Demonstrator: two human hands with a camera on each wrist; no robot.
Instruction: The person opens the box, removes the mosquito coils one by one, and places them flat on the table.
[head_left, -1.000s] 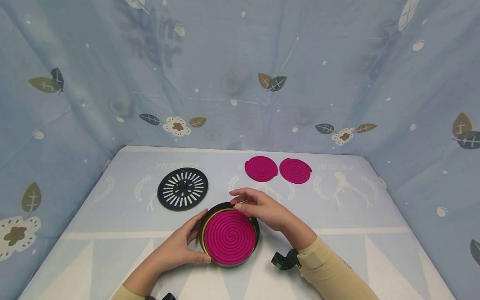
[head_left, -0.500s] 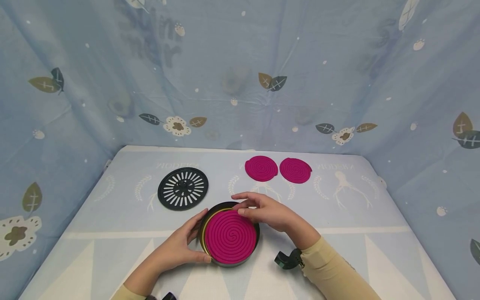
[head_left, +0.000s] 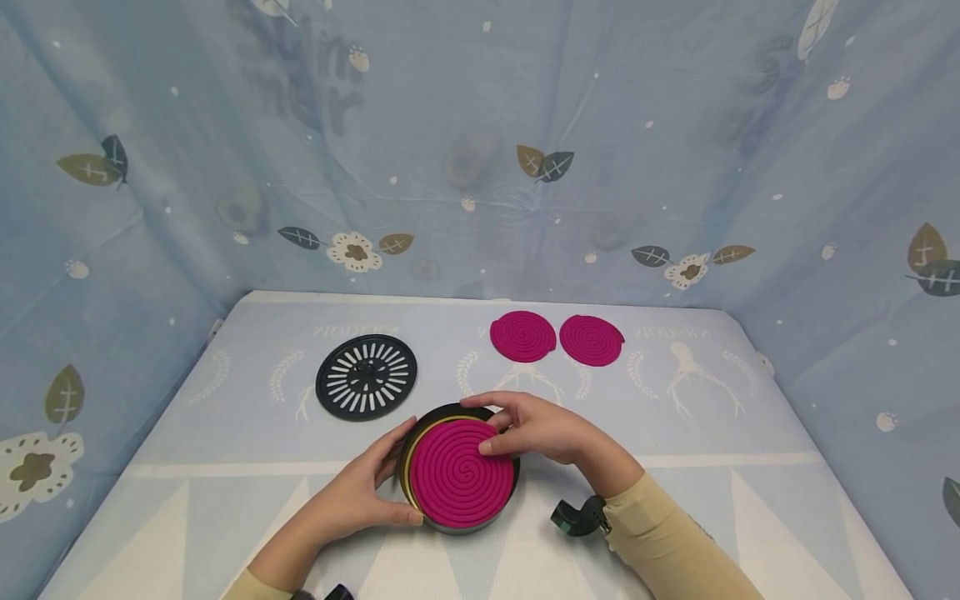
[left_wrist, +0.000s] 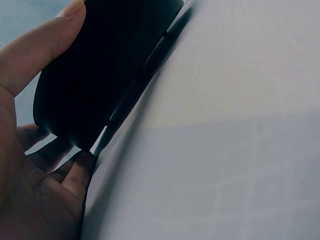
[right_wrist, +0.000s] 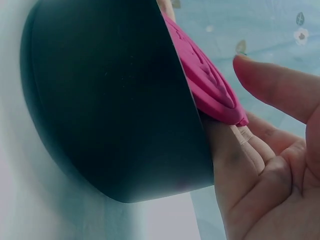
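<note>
A round black mosquito coil holder with a gold-coloured ring inside its rim stands on the table, seen from the side as a dark wall in the right wrist view. Its magenta mosquito coil shows above the rim, tilted, in the right wrist view. My left hand holds the holder's left side, thumb in front and fingers behind. At the far right of the rim, my right hand has fingers reaching in beside the coil's edge. Its thumb stands apart above the coil; the fingertips are hidden.
A black slotted lid lies at the back left of the table. Two more magenta coils, a left one and a right one, lie flat near the back edge. Patterned blue cloth hangs behind.
My right hand has shifted slightly towards me, its thumb moving from the far rim to over the coil and its fingers going in beside the coil's edge. My left hand stays put.
</note>
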